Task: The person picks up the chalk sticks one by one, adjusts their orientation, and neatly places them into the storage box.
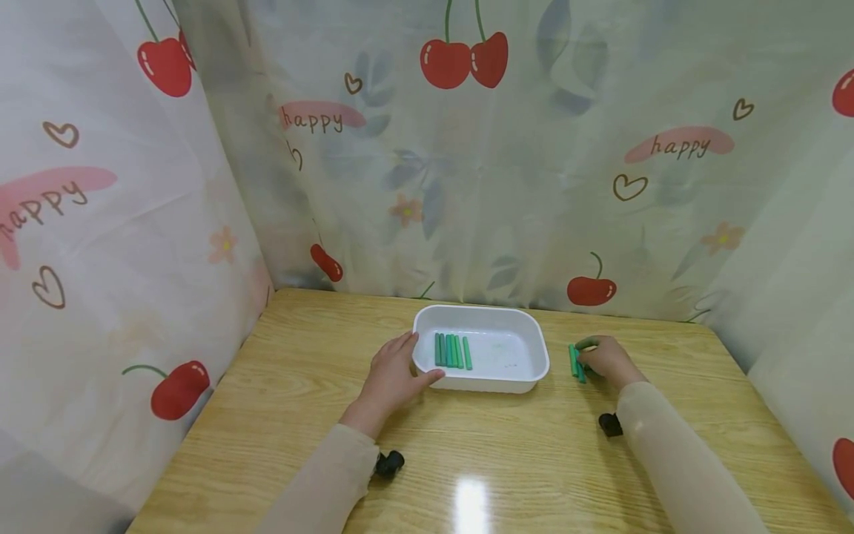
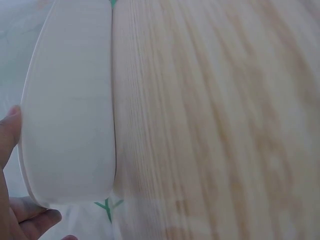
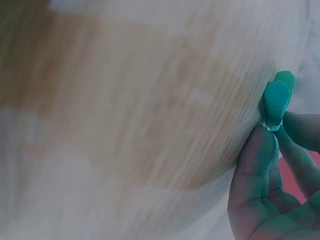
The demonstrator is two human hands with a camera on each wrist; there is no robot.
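Note:
In the head view a white plastic tray point(image 1: 499, 383) stands on the table, with a row of several short green sticks point(image 1: 453, 351), chalk-like, at its left side. My left hand point(image 1: 394, 374) grips the tray's left front corner, thumb along the front rim and fingers round the left side. To the right of the tray, my right hand point(image 1: 607, 360) pinches a teal stick point(image 3: 276, 102) between thumb and fingertips, low over the table. Right beside it lies a lighter green stick point(image 1: 573, 360). Green stains mark the fingers point(image 3: 260, 155) of this hand.
The wooden table point(image 1: 507, 445) ends at a curtain point(image 1: 460, 185) printed with cherries, which hangs behind and at both sides. Faint green smudges show on the tray's floor. Each wrist wears a black camera point(image 1: 390, 464).

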